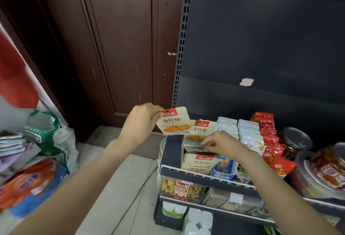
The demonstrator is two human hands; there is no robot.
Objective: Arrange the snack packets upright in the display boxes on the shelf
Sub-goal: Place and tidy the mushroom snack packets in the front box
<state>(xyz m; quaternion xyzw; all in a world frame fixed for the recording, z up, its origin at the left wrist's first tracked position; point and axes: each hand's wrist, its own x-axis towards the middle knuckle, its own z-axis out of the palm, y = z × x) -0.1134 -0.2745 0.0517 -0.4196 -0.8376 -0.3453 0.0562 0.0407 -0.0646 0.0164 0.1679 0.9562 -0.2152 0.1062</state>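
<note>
My left hand (141,120) pinches a cream snack packet (174,121) with a red label by its top left corner, holding it in the air just left of the shelf. A cream display box (200,161) sits at the shelf's left end. One matching packet (202,129) stands upright at its back. My right hand (217,142) reaches into the box with its fingers curled round the packets lying inside. White packets (248,132) and red packets (268,137) stand in rows to the right.
The dark shelf (205,176) has a white wire front rail. Glass jars (295,143) stand at the right. Lower shelves hold biscuit tubs (179,188). Bags (52,133) and colourful packs (31,184) pile up on the left, beside a brown door (121,47).
</note>
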